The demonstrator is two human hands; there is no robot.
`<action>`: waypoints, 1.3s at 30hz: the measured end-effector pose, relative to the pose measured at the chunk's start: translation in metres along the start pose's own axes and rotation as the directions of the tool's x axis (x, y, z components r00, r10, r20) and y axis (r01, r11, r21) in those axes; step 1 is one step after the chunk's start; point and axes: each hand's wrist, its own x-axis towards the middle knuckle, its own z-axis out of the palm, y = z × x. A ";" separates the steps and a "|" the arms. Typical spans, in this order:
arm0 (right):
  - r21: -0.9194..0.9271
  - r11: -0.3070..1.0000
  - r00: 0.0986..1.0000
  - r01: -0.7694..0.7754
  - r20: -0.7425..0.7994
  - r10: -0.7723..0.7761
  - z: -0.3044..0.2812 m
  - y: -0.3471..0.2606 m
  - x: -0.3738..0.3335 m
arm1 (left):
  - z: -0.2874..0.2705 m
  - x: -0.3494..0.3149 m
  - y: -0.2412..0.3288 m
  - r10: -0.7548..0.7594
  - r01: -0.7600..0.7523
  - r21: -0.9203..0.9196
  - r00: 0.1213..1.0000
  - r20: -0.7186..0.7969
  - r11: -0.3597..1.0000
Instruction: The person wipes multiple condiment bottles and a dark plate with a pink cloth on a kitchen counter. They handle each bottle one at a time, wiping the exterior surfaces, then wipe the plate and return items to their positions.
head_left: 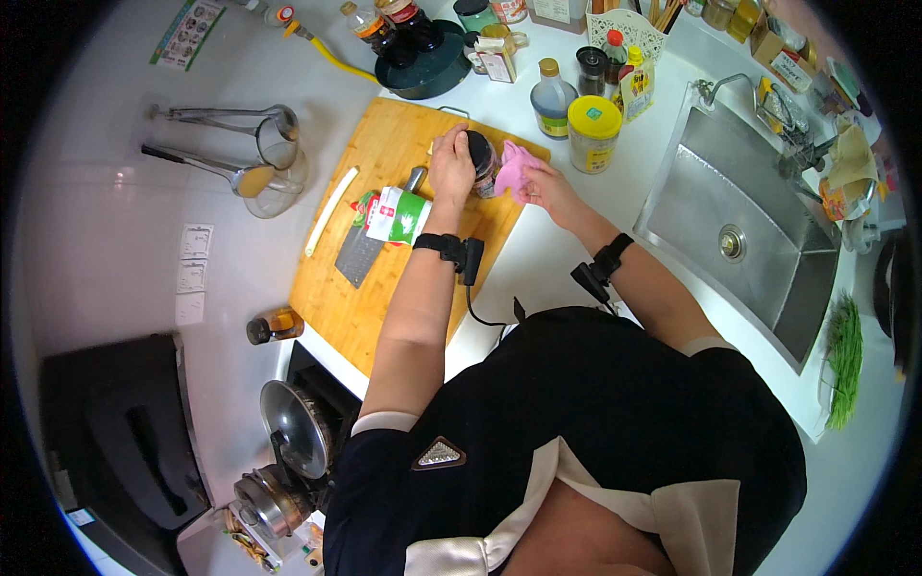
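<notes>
My left hand (pixel 451 165) is closed around the side of a dark jar (pixel 485 169) with a black lid, at the far right part of a wooden cutting board (pixel 331 288). A pink cloth (pixel 515 171) is gripped in my right hand (pixel 549 188), pressed close to the jar's right side. Left of the jar, a green and white packet (pixel 398 216) lies on a cleaver (pixel 359 257), covering part of its blade. Along the board's left edge rests a long pale stalk-like strip (pixel 331 209), whose kind I cannot make out.
Beyond my right hand stands a yellow-lidded jar (pixel 594 134) beside a sauce bottle (pixel 552 98). A steel sink (pixel 691 192) is at the right, with green stalks (pixel 845 360) near it. Left of the board are a small brown jar (pixel 276 326) and a glass pan lid (pixel 296 429).
</notes>
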 end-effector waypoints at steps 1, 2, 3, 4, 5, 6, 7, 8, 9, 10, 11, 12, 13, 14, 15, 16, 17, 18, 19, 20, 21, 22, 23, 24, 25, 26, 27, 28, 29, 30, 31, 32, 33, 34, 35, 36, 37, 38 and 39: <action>0.159 0.986 0.997 -0.044 0.077 0.032 -0.004 -0.004 -0.004 | 0.000 0.000 0.000 -0.002 0.002 -0.011 1.000 0.001 1.000; 0.191 0.978 0.991 -0.086 0.115 0.065 -0.007 -0.009 -0.007 | 0.000 0.000 0.000 0.003 -0.003 -0.023 1.000 -0.003 1.000; 0.233 0.967 0.976 -0.106 0.208 0.057 -0.010 -0.014 -0.010 | 0.000 0.000 0.000 0.010 -0.010 -0.033 1.000 -0.006 0.999; 0.260 0.954 0.970 -0.147 0.227 0.088 -0.010 -0.017 -0.012 | 0.000 0.000 0.000 0.011 -0.012 -0.033 1.000 -0.010 0.999; 0.261 0.958 0.962 -0.118 0.269 0.045 -0.009 -0.020 -0.013 | 0.000 0.000 0.000 0.014 -0.014 -0.032 1.000 -0.014 0.999; 0.249 0.963 0.970 -0.106 0.238 0.045 -0.008 -0.023 -0.014 | 0.000 0.000 0.000 0.021 -0.022 -0.035 1.000 -0.015 0.999; 0.219 0.969 0.985 -0.115 0.153 0.082 -0.005 -0.025 -0.014 | 0.000 0.000 0.000 0.010 -0.010 -0.027 1.000 -0.019 1.000; 0.243 0.969 0.992 -0.038 0.124 0.008 -0.001 -0.027 -0.013 | 0.001 -0.001 0.000 0.004 -0.004 -0.023 1.000 -0.022 1.000; 0.245 0.969 0.999 0.019 0.041 -0.029 0.004 -0.028 -0.011 | 0.002 -0.001 0.000 0.012 -0.013 -0.024 0.999 -0.039 1.000; 0.247 0.965 0.996 0.092 -0.034 -0.087 0.011 -0.027 -0.009 | 0.004 -0.001 0.001 0.006 -0.007 -0.022 0.999 -0.052 1.000; 0.174 0.978 0.993 0.114 -0.037 -0.110 0.018 -0.024 -0.007 | 0.006 -0.002 0.002 0.014 -0.016 -0.025 0.997 -0.079 1.000; 0.106 0.982 0.988 0.155 -0.027 -0.153 0.026 -0.019 -0.003 | 0.008 -0.002 0.003 0.022 -0.025 -0.027 0.994 -0.107 0.999; 0.037 0.979 0.980 0.198 -0.011 -0.198 0.034 -0.014 0.004 | 0.009 -0.002 0.004 -0.002 -0.001 -0.024 0.993 -0.118 1.000; -0.012 0.969 0.969 0.246 -0.013 -0.247 0.042 -0.004 0.008 | 0.011 -0.003 0.005 -0.025 0.022 -0.023 0.991 -0.130 1.000; -0.102 0.964 0.963 0.246 -0.085 -0.255 0.041 0.001 0.014 | 0.012 -0.004 0.006 -0.039 0.035 -0.030 0.989 -0.144 0.999; -0.181 0.943 0.948 0.280 -0.105 -0.301 0.040 0.009 0.020 | 0.011 -0.004 0.006 -0.035 0.031 -0.029 0.988 -0.151 0.999; -0.256 0.927 0.938 0.274 -0.143 -0.316 0.038 0.016 0.027 | 0.011 -0.005 0.007 -0.044 0.042 -0.014 0.990 -0.137 0.999; -0.409 0.885 0.951 0.223 -0.109 -0.290 0.028 0.020 0.031 | 0.011 -0.006 0.007 -0.041 0.041 -0.005 0.991 -0.131 0.999; -0.457 0.860 0.958 0.226 -0.058 -0.282 0.018 0.023 0.036 | 0.009 -0.004 0.007 -0.031 0.030 -0.007 0.991 -0.134 1.000; -0.518 0.842 0.975 0.149 -0.064 -0.211 0.008 0.027 0.037 | 0.008 -0.006 0.007 -0.033 0.031 -0.013 0.990 -0.140 0.999; -0.594 0.804 0.985 0.035 -0.114 -0.127 0.001 0.031 0.037 | 0.008 -0.007 0.007 -0.046 0.045 -0.006 0.991 -0.124 0.999; -0.586 0.807 0.984 0.078 -0.084 -0.156 -0.004 0.037 0.035 | 0.006 -0.006 0.007 -0.043 0.042 -0.008 0.992 -0.121 0.999; -0.595 0.799 0.980 0.093 -0.086 -0.178 -0.009 0.040 0.034 | 0.005 -0.006 0.009 -0.036 0.035 -0.012 0.992 -0.123 0.999; -0.615 0.787 0.982 0.051 -0.113 -0.152 -0.012 0.041 0.035 | 0.000 -0.004 0.009 -0.048 0.047 -0.043 0.998 -0.029 0.998; -0.614 0.783 0.980 0.101 -0.074 -0.184 -0.013 0.042 0.034 | -0.004 -0.003 0.010 -0.051 0.051 0.005 0.999 0.012 0.999; -0.624 0.776 0.984 0.091 -0.063 -0.166 -0.014 0.041 0.034 | -0.007 -0.002 0.013 -0.056 0.053 0.053 0.997 0.055 0.997; -0.643 0.762 0.987 0.074 -0.060 -0.147 -0.013 0.040 0.035 | -0.010 -0.001 0.016 -0.058 0.048 0.106 0.994 0.096 0.993; -0.646 0.756 0.983 0.101 -0.050 -0.174 -0.013 0.039 0.035 | -0.014 0.000 0.020 -0.074 0.045 0.197 0.987 0.140 0.979; -0.622 0.776 0.988 0.103 -0.026 -0.152 -0.013 0.037 0.037 | -0.018 0.000 0.024 -0.028 -0.018 0.224 0.980 0.197 0.974; -0.612 0.786 0.990 0.090 -0.029 -0.135 -0.013 0.037 0.036 | -0.022 -0.003 0.027 0.006 -0.073 0.247 0.964 0.264 0.966; -0.616 0.786 0.993 0.051 -0.050 -0.104 -0.013 0.035 0.037 | -0.026 -0.005 0.031 0.032 -0.126 0.267 0.943 0.332 0.956; -0.612 0.790 0.996 0.039 -0.041 -0.080 -0.014 0.035 0.037 | -0.028 -0.005 0.035 -0.014 -0.086 0.264 0.935 0.356 0.961; -0.623 0.782 0.998 0.004 -0.049 -0.045 -0.014 0.035 0.037 | -0.030 -0.005 0.038 -0.043 -0.066 0.267 0.924 0.380 0.961; -0.651 0.757 0.997 -0.055 -0.073 0.010 -0.015 0.034 0.038 | -0.031 -0.003 0.040 -0.071 -0.045 0.271 0.913 0.402 0.961; -0.610 0.791 0.998 -0.042 -0.064 0.004 -0.014 0.033 0.038 | -0.033 -0.001 0.042 -0.080 -0.038 0.271 0.908 0.411 0.962; -0.584 0.809 0.997 -0.058 -0.072 0.020 -0.015 0.032 0.038 | -0.032 -0.002 0.043 -0.081 -0.037 0.279 0.914 0.399 0.960; -0.566 0.819 0.994 -0.096 -0.099 0.048 -0.015 0.032 0.038 | -0.032 -0.002 0.044 -0.064 -0.049 0.285 0.925 0.376 0.957; -0.547 0.832 0.995 -0.094 -0.089 0.054 -0.015 0.031 0.039 | -0.031 -0.001 0.045 -0.055 -0.057 0.299 0.933 0.355 0.952; -0.537 0.835 0.992 -0.116 -0.100 0.073 -0.015 0.030 0.039 | -0.029 -0.002 0.045 -0.054 -0.049 0.292 0.941 0.334 0.955</action>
